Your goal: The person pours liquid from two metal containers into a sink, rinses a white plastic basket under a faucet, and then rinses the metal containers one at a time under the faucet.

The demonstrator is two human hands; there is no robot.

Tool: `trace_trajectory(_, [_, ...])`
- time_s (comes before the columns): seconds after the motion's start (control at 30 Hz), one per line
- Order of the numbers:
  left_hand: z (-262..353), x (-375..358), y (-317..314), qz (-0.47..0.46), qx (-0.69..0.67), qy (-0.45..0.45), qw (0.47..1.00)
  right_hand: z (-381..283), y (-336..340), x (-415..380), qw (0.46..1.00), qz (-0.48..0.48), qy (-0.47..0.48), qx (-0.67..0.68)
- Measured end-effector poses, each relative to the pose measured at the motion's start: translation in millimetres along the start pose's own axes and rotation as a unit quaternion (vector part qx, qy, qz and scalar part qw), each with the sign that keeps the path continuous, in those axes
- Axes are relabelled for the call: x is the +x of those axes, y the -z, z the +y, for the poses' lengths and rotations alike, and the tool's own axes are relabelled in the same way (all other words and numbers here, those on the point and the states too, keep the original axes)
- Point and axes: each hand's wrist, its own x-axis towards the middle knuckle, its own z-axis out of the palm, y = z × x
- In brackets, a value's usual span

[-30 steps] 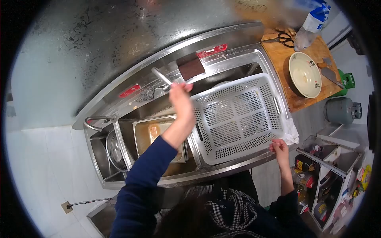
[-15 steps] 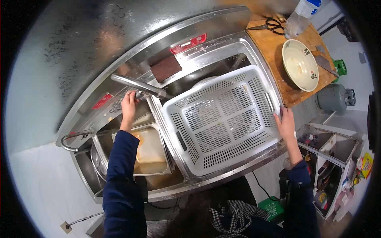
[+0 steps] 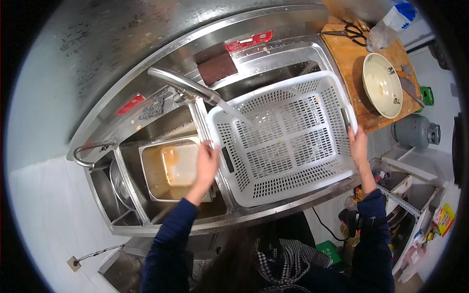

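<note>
A white plastic basket (image 3: 276,193) with slotted sides rests tilted over the right basin of a steel sink. My right hand (image 3: 359,149) grips its right rim, just below the handle opening. Close to the basket's left side is my left hand (image 3: 207,163), its fingers curled and smeared by motion; whether they touch the basket cannot be made out. From the curved steel faucet (image 3: 183,83) a stream of water (image 3: 234,111) runs into the basket. Left of my left hand, a rectangular metal pan (image 3: 159,188) with brownish liquid sits in the middle basin.
A wooden board (image 3: 344,63) at the right carries a cream bowl (image 3: 382,87), scissors (image 3: 351,33), a cleaver (image 3: 410,89) and a plastic bag (image 3: 391,27). Behind the sink lie a brown pad (image 3: 217,68) and a scouring pad (image 3: 154,107). A second faucet (image 3: 90,151) stands left.
My left hand has left the faucet's base and come down to the right, beside the basket. Water now flows from the spout. My right hand stays at the basket's rim.
</note>
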Motion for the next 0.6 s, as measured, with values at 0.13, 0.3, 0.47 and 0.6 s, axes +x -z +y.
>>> trace_trajectory(0.13, [-9.1, -10.2, -23.1, 0.083, 0.132, -0.087, 0.984, -6.5, 18.8, 1.8, 0.999, -0.020, 0.034, 0.015])
trace_trajectory(0.3, [41.1, -21.6, 16.2, -0.004, -0.162, 0.067, 0.984, -12.3, 33.6, -1.1, 0.993, -0.041, 0.039, 0.107])
trace_trajectory(0.47, [78.8, -40.3, 63.7, 0.034, -0.297, 0.070, 0.952, -18.6, -11.4, -5.5, 0.973, -0.009, 0.035, 0.227])
trace_trajectory(0.6, [109.0, -62.5, 99.9, 0.040, -0.329, 0.088, 0.939, -41.9, -40.4, -2.0, 0.969, -0.039, 0.027, 0.242])
